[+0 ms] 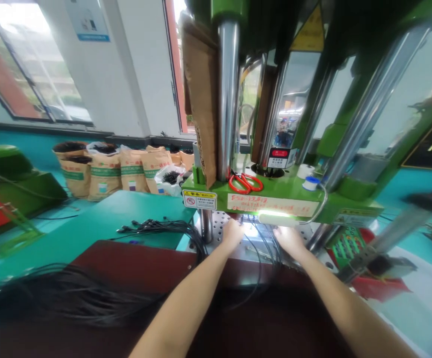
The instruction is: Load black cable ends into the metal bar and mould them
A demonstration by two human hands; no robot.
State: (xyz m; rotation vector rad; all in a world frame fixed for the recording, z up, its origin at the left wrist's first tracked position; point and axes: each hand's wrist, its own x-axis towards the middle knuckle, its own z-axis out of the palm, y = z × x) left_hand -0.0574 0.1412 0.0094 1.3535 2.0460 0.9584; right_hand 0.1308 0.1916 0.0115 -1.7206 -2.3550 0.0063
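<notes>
Under the green press [216, 186], my left hand [233, 234] is closed at the left side of a bright metal mould block [255, 232]. My right hand [287, 239] is closed at the block's right side, with its fingertips partly hidden in the glare. Several thin black cables [271, 248] run out from the block between my hands and hang down toward me. A lit lamp tube [279, 218] sits just above the block. Left of my left hand, a bundle of black cables [163, 227] with connector ends lies across the green table [126, 209].
Red-handled scissors [245, 184] and a white spool with a blue rim [310, 183] rest on the press ledge. A blurred heap of black cables [74, 293] covers the brown board's [137, 263] left side. A control panel [350, 246] stands right; paper sacks [106, 174] line the wall.
</notes>
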